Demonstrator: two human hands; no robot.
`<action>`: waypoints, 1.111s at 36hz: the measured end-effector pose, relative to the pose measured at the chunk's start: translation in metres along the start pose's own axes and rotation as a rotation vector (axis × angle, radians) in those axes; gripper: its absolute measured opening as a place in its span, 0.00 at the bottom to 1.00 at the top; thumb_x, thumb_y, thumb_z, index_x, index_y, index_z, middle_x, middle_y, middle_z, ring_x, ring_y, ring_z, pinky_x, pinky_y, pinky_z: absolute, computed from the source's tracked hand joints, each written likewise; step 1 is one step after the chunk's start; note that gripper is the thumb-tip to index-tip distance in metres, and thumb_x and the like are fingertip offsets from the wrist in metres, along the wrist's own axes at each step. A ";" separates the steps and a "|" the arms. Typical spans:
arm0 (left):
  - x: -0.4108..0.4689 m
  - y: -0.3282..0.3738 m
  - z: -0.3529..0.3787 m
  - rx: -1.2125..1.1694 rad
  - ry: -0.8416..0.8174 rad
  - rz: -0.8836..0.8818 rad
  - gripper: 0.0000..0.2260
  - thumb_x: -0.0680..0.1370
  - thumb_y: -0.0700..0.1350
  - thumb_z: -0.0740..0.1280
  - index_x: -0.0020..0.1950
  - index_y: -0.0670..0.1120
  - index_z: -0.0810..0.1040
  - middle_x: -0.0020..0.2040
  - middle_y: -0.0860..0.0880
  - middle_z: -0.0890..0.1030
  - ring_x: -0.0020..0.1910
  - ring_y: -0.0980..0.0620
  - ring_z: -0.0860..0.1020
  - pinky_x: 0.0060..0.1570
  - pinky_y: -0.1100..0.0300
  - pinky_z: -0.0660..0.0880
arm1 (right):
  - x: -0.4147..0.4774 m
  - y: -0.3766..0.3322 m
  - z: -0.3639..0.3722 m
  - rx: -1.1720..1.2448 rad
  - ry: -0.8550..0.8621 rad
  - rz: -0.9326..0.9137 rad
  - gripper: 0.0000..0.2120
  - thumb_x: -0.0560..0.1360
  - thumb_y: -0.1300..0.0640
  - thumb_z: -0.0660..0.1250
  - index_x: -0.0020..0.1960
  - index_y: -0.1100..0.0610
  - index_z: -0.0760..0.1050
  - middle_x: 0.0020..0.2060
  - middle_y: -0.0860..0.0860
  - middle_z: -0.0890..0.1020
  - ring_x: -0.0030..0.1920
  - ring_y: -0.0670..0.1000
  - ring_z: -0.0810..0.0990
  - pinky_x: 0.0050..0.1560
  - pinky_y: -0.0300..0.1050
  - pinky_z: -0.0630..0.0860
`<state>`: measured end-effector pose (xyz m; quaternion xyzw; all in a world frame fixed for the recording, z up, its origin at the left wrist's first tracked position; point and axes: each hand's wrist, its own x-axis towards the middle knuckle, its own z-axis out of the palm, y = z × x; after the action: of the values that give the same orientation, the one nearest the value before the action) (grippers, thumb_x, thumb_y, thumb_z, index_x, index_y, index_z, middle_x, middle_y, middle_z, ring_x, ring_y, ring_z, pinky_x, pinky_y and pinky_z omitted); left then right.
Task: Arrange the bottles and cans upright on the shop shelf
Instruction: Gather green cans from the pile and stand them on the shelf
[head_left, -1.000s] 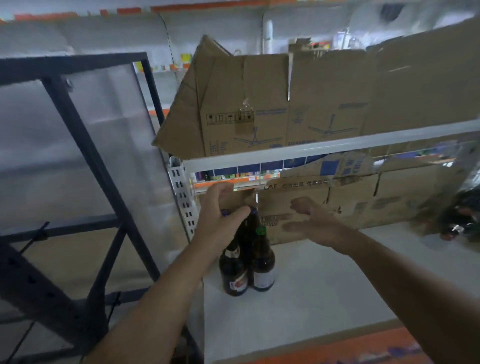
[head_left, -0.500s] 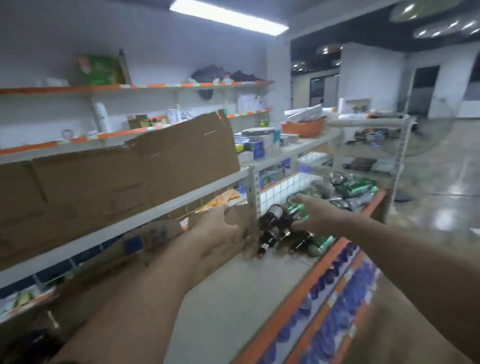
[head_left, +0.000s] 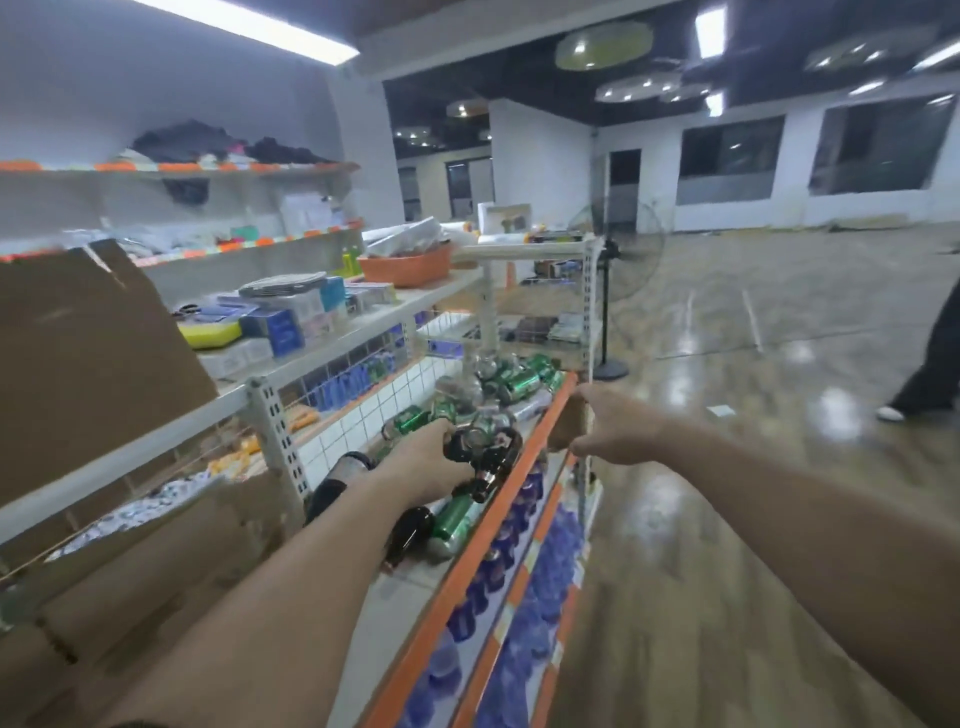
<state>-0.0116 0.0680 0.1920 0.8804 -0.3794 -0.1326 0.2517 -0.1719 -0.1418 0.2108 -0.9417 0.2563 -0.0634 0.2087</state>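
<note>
SHOP AISLE: A person's left hand (head_left: 431, 460) reaches into a jumble of drinks on a rack's middle shelf (head_left: 400, 613), just below the centre of the frame. Its fingers are curled over a dark brown glass bottle (head_left: 491, 449), which lies on its side just behind the shelf's orange front edge (head_left: 505, 499).

The right hand (head_left: 610, 431) hangs to the right of centre, out over that orange edge and in front of a pale upright post (head_left: 588, 322). Its fingers point away from the camera, and the view does not settle whether they are spread, closed or wrapped on the post.

None of the drinks in view stands upright:
- Nearer the camera, a second brown bottle (head_left: 413, 532) lies on its side.
- A green can (head_left: 457, 514) lies tipped over beside it, the two touching.
- Farther along the shelf, toward the middle of the frame, a heap of green cans (head_left: 519, 382) lies mixed with clear glass items too blurred to name.

Blue packets (head_left: 519, 566) fill the tier below. The shelf above, at left of centre, carries blue boxes (head_left: 278, 330), a yellow tray (head_left: 210, 332) and an orange basket (head_left: 405, 267). A sheet of brown cardboard (head_left: 83, 364) leans at far left.

Beyond the rack's far end — in the open, glossy-floored hall — stands a pedestal fan (head_left: 618, 260). The dark-trousered leg of another person (head_left: 930, 369) shows at the right edge of the frame.
</note>
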 end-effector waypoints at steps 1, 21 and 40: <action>0.012 0.001 0.004 0.001 -0.015 0.008 0.24 0.79 0.48 0.70 0.73 0.50 0.69 0.63 0.49 0.76 0.52 0.53 0.72 0.50 0.61 0.69 | 0.008 0.005 0.003 -0.008 -0.005 0.002 0.39 0.74 0.52 0.74 0.79 0.58 0.61 0.74 0.57 0.72 0.70 0.57 0.74 0.67 0.50 0.73; 0.269 -0.014 0.020 -0.014 -0.158 0.110 0.26 0.79 0.46 0.69 0.77 0.44 0.66 0.58 0.50 0.76 0.49 0.55 0.77 0.47 0.64 0.74 | 0.228 0.049 0.014 -0.023 -0.059 0.085 0.39 0.73 0.57 0.76 0.79 0.58 0.61 0.68 0.57 0.77 0.63 0.56 0.80 0.63 0.52 0.78; 0.408 -0.077 0.048 -0.186 0.027 -0.382 0.33 0.75 0.50 0.74 0.78 0.49 0.66 0.74 0.49 0.73 0.65 0.49 0.76 0.69 0.53 0.72 | 0.487 0.073 0.103 -0.064 -0.505 -0.356 0.39 0.75 0.57 0.76 0.80 0.54 0.60 0.71 0.55 0.75 0.51 0.49 0.82 0.47 0.35 0.81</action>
<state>0.2905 -0.2030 0.0931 0.9109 -0.1885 -0.2007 0.3074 0.2377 -0.4094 0.0924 -0.9639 0.0291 0.1449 0.2215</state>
